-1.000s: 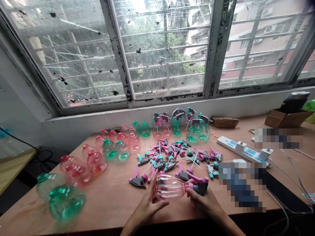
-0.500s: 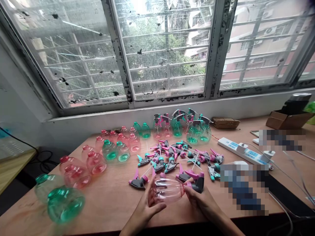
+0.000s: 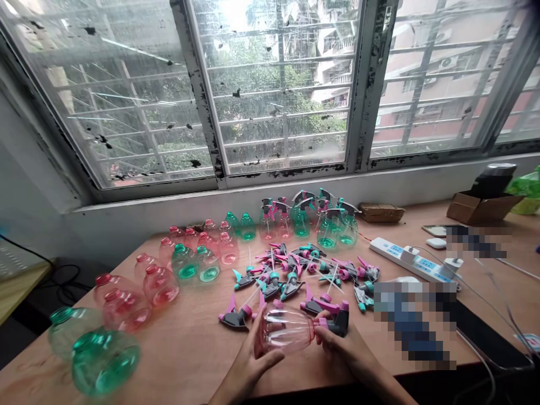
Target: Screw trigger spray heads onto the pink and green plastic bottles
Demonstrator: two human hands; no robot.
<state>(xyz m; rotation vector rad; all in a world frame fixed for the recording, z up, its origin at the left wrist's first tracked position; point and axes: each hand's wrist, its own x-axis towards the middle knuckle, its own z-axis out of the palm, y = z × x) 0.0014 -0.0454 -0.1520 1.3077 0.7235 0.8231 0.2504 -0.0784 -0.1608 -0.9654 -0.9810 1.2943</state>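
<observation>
At the left of the frame, on the wooden table (image 3: 181, 360), uncapped green bottles (image 3: 105, 363) and uncapped red bottles (image 3: 162, 287) run in a loose band from the lower corner up towards the wall; all of these appear to await their tops, and they outnumber the fitted ones. Lower centre: the left hand (image 3: 253, 343) grasps the body of a red bottle (image 3: 289, 332), which lies on its side above the near table edge, its neck to the right. Just beyond it, loose trigger heads (image 3: 291, 288) form a tangled heap, their tubes crossing; this unused stock lies between the hands and the upper-centre group of fitted sprayers (image 3: 301, 224), the finished part of the work, and would have to be reached over or around. Right of the red bottle's base, the right hand (image 3: 337, 340) grips the pink-and-black spray head (image 3: 338, 322) at the bottle's neck. This unit seems nearly complete, though whether its collar is tight cannot be told.

Right of centre, a brown parcel (image 3: 382, 212) rests by the wall; below it a white power strip (image 3: 415, 261) bears plugs and trailing cables, limiting free space on that side. Farther right are a dark flat object (image 3: 489, 332), partly masked by pixelation, a cardboard box (image 3: 485, 208) holding a dark cylinder (image 3: 491, 181), and a green bag (image 3: 525, 191).
</observation>
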